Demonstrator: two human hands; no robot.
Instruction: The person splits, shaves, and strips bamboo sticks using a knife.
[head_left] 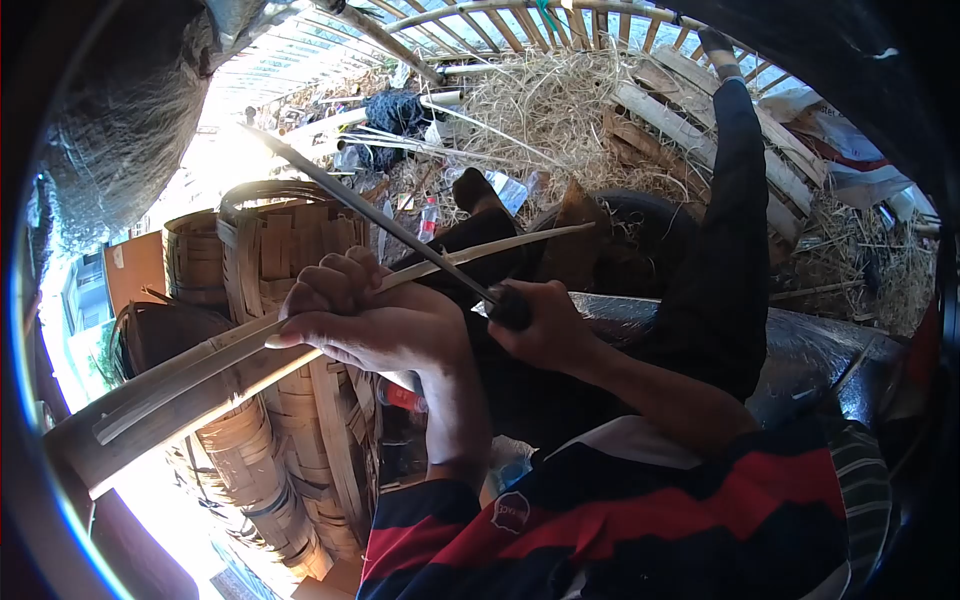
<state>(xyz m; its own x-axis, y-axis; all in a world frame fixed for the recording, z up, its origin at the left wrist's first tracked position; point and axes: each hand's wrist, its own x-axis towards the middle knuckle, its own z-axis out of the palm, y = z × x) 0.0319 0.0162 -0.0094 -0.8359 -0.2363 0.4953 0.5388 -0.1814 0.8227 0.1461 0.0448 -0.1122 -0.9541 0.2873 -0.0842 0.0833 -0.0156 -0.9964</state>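
My left hand (385, 320) is closed round a long bamboo strip (200, 365), palm side up. The strip's pointed end reaches past my hand to the right, over my dark trousers. Its thicker end widens at the far left, where a thick bamboo piece (210, 410) runs along with it. My right hand (550, 325) grips the dark handle (511, 306) of a long knife (340, 190). The blade slants up to the left and crosses the strip just right of my left hand. Whether blade and strip touch, I cannot tell.
Several woven bamboo baskets (285, 245) stand at the left, close to my left arm. Straw (540, 100) litters the ground ahead, with wooden slats (665, 125), a dark tyre (645, 215) and a plastic bottle (429, 218). A slatted bamboo fence (490, 30) curves behind.
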